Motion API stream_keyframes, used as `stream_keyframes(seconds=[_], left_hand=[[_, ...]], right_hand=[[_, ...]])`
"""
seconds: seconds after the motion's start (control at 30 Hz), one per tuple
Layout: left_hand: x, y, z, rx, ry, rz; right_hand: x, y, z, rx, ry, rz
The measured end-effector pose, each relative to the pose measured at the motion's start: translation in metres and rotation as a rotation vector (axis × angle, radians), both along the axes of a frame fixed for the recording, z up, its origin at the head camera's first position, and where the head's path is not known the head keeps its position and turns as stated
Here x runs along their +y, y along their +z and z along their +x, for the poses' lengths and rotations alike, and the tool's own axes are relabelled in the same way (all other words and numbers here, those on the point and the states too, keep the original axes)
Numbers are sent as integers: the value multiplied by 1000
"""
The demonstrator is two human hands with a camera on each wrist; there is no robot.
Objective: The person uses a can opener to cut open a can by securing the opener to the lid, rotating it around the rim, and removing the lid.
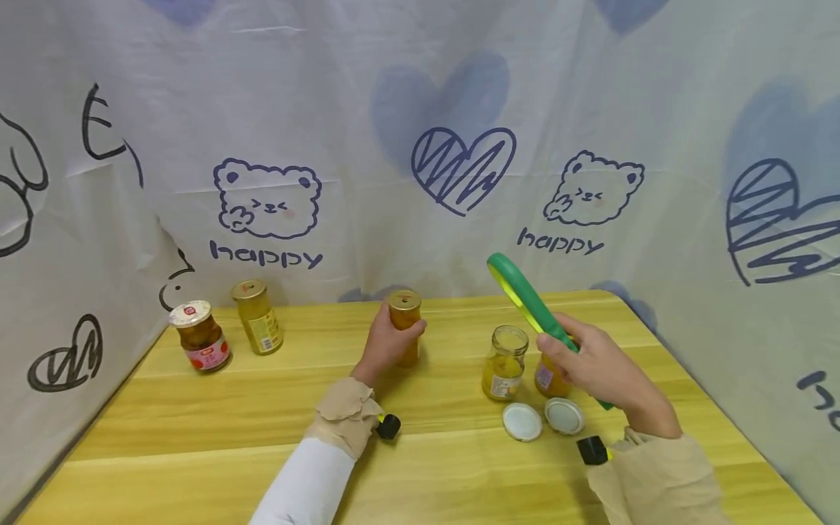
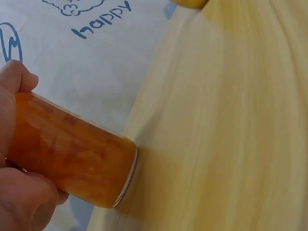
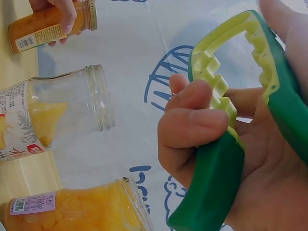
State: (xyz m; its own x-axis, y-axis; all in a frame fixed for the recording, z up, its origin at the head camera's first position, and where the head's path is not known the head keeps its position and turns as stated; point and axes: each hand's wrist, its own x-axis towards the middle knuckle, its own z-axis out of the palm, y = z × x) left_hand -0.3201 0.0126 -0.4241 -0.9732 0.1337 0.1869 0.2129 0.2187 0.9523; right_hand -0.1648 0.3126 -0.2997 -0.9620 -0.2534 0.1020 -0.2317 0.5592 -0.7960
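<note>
while the two hands are well apart, each one is clamped on its own thing. the left hand (image 1: pixel 387 343) grips the lidded orange jar (image 2: pixel 72 149), which is upright near the back edge of the wooden table (image 1: pixel 210 430); whether its base touches the wood, i cannot tell surely. the right hand (image 1: pixel 600 361) has its fingers curled round the green opener (image 1: pixel 530 297), whose yellow inner side has teeth, and holds it in the air. near this hand stand the half-filled open jar (image 1: pixel 504 372) and the fuller open jar (image 1: pixel 550 378), with two white lids (image 1: pixel 522 421) lying before them. at the far left stand the pink-labelled jar (image 1: pixel 205 344) and the tall lidded jar (image 1: pixel 259 321).
</note>
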Motion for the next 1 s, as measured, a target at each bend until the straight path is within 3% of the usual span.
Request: stream_keyframes(seconds=[0.3, 0.6, 0.77, 1.0], left_hand=[[5, 1, 10, -81, -30, 50], [12, 2, 21, -78, -129, 56], [15, 2, 28, -99, -188, 54], [17, 3, 38, -73, -260, 53]], right_hand=[[-2, -2, -2, 9, -12, -15], [-3, 0, -3, -5, -1, -10], [-1, 0, -3, -26, -34, 32], [-3, 0, -2, -27, -46, 67]])
